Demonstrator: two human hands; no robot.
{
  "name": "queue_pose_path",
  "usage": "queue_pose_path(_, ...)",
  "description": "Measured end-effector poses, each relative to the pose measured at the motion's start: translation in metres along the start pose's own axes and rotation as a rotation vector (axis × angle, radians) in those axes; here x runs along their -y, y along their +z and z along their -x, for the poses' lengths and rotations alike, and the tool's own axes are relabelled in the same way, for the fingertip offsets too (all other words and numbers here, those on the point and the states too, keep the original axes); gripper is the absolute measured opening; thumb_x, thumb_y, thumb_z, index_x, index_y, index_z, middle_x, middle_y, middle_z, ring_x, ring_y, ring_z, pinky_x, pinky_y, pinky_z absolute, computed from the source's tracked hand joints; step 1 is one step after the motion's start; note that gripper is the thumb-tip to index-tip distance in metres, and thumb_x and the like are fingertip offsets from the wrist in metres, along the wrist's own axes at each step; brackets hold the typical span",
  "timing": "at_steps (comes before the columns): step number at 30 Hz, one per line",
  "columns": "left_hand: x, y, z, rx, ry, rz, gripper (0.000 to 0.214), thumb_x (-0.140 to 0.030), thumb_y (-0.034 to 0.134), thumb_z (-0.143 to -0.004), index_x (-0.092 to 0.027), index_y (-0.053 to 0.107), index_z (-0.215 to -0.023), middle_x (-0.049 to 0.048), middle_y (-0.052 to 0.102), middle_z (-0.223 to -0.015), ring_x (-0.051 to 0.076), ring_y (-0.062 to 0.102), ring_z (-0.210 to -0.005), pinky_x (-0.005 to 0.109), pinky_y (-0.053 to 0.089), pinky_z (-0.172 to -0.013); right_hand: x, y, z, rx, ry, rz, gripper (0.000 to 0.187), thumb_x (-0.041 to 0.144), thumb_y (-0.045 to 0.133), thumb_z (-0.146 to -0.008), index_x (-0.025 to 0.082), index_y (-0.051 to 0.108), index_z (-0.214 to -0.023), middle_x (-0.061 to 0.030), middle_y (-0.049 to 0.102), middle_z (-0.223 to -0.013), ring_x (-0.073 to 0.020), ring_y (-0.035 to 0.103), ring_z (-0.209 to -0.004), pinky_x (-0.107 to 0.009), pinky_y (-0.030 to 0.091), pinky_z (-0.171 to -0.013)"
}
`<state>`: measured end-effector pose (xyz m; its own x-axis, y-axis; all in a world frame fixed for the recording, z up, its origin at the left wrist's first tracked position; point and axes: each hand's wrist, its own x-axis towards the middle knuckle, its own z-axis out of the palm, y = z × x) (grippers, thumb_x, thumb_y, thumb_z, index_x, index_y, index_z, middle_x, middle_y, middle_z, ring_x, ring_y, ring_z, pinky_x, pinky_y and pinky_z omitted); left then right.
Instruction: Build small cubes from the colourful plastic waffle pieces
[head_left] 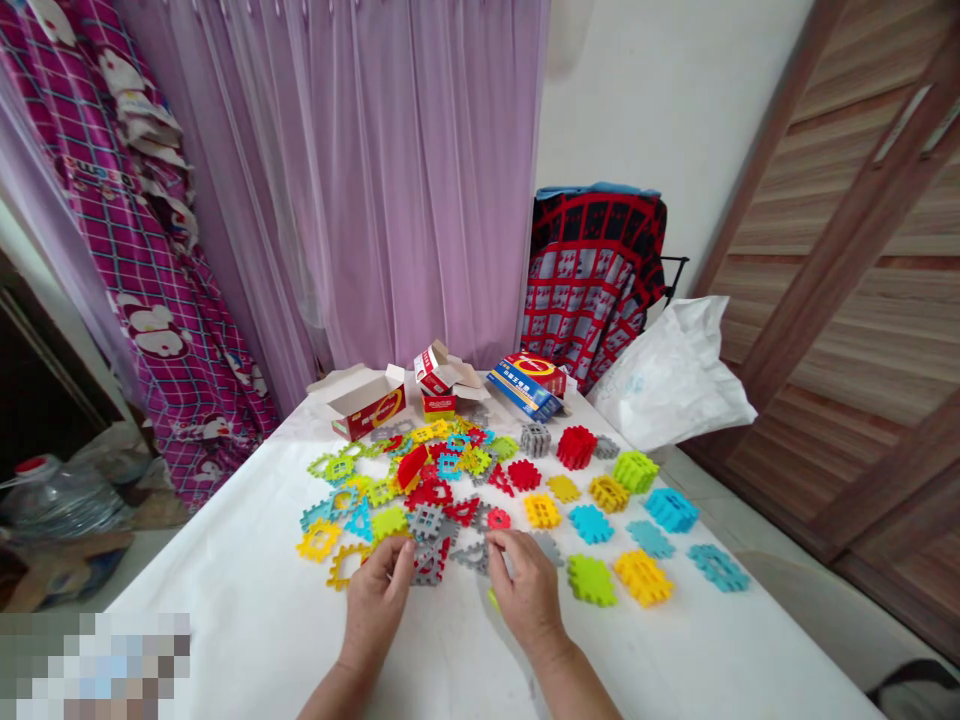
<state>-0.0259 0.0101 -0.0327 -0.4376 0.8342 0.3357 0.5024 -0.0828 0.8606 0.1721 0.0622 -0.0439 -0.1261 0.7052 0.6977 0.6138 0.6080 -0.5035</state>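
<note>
My left hand (pixel 379 592) is over the near edge of a loose pile of toothed plastic building pieces, fingers curled in and thumb against the index finger. Anything inside it is hidden. Beside its fingertips lie a grey windowed piece (pixel 426 522) and a lime square piece (pixel 389 523). My right hand (pixel 527 588) hovers to the right, its fingers bent inward in a loose pinch; whether it holds a piece is hard to see. Just beyond its fingertips is a small red piece with a hole (pixel 498 519). A grey piece (pixel 547 547) shows partly behind its knuckles.
Sorted pieces and stacks stand on the right, including a blue stack (pixel 671 510), a lime stack (pixel 635 471) and a red stack (pixel 577 447). Opened cartons (pixel 371 411) and a blue box (pixel 525 390) line the back. A white bag (pixel 667 375) leans over the right edge.
</note>
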Motion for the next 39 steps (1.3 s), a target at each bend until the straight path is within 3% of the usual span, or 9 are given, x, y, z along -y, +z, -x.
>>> queue_pose_path(4,-0.002,-0.003,0.002,0.041,0.013,0.018,0.04,-0.06,0.054,-0.08,-0.024,0.069,-0.074,-0.0003,0.062,-0.057,0.017,0.057,-0.053,0.027,0.046,-0.054,0.005,-0.003,-0.01,0.087,-0.002,0.056,0.024,0.017,0.047,-0.089,0.023,0.069,-0.098,-0.0068,0.072,-0.096,-0.0197,0.065,-0.093,-0.032,0.05,-0.086)
queue_pose_path(8,0.004,-0.007,-0.002,0.007,-0.094,0.132,0.042,-0.062,0.054,-0.081,-0.023,0.067,-0.07,-0.001,0.058,-0.054,0.017,0.056,-0.053,0.026,0.046,-0.053,0.013,0.002,-0.051,0.364,0.024,0.115,0.023,0.018,0.053,-0.085,0.025,0.07,-0.099,-0.0034,0.072,-0.102,-0.0192,0.063,-0.098,-0.03,0.046,-0.09)
queue_pose_path(13,0.011,-0.009,-0.007,-0.091,-0.161,0.206,0.041,-0.061,0.056,-0.08,-0.022,0.067,-0.077,0.0002,0.064,-0.061,0.018,0.061,-0.061,0.027,0.051,-0.06,0.026,0.033,-0.102,0.593,0.106,0.24,0.024,0.022,0.051,-0.088,0.027,0.072,-0.1,-0.0016,0.073,-0.103,-0.0179,0.063,-0.101,-0.027,0.044,-0.089)
queue_pose_path(18,0.014,-0.003,-0.013,-0.161,-0.201,0.24,0.044,-0.062,0.057,-0.077,-0.02,0.069,-0.087,0.0063,0.073,-0.076,0.022,0.068,-0.071,0.032,0.056,-0.067,0.037,0.067,-0.112,0.675,0.216,0.357,0.025,0.037,0.054,-0.087,0.026,0.072,-0.1,-0.0039,0.073,-0.101,-0.0205,0.065,-0.099,-0.028,0.046,-0.083)
queue_pose_path(24,0.01,0.001,-0.015,-0.174,-0.143,0.23,0.036,-0.054,0.056,-0.08,-0.021,0.07,-0.085,0.0069,0.074,-0.077,0.022,0.07,-0.072,0.033,0.057,-0.068,0.049,0.08,-0.113,0.703,0.22,0.461,0.031,0.038,0.061,-0.08,0.02,0.072,-0.102,-0.01,0.071,-0.105,-0.0241,0.064,-0.099,-0.031,0.046,-0.085)
queue_pose_path(27,0.011,0.001,-0.014,-0.174,-0.145,0.245,0.035,-0.052,0.056,-0.081,-0.02,0.069,-0.087,0.006,0.074,-0.075,0.022,0.07,-0.071,0.031,0.057,-0.066,0.049,0.074,-0.116,0.706,0.235,0.47,0.024,0.035,0.056,-0.084,0.023,0.074,-0.093,-0.0077,0.074,-0.098,-0.0219,0.066,-0.092,-0.029,0.046,-0.079)
queue_pose_path(30,0.011,0.001,-0.013,-0.158,-0.146,0.25,0.035,-0.051,0.057,-0.081,-0.02,0.069,-0.088,0.0056,0.074,-0.074,0.022,0.071,-0.071,0.03,0.057,-0.063,0.036,0.057,-0.116,0.606,0.287,0.42,0.028,0.026,0.047,-0.088,0.025,0.075,-0.084,-0.0046,0.075,-0.088,-0.0188,0.067,-0.085,-0.026,0.044,-0.073)
queue_pose_path(34,0.01,0.003,-0.011,-0.147,-0.097,0.231,0.034,-0.051,0.059,-0.08,-0.02,0.069,-0.087,0.0058,0.075,-0.077,0.02,0.07,-0.071,0.028,0.057,-0.063,0.009,0.027,-0.101,0.388,0.472,0.084,0.029,0.032,0.046,-0.087,0.021,0.073,-0.085,-0.0039,0.072,-0.075,-0.0186,0.066,-0.072,-0.026,0.045,-0.064)
queue_pose_path(39,0.008,0.007,-0.005,-0.011,-0.035,0.217,0.035,-0.053,0.061,-0.08,-0.021,0.072,-0.091,0.0055,0.076,-0.077,0.019,0.068,-0.063,0.027,0.055,-0.057,0.009,0.013,-0.069,0.321,0.746,-0.512,0.039,0.054,0.056,-0.076,0.018,0.068,-0.084,-0.0021,0.066,-0.068,-0.0182,0.062,-0.058,-0.025,0.043,-0.046)
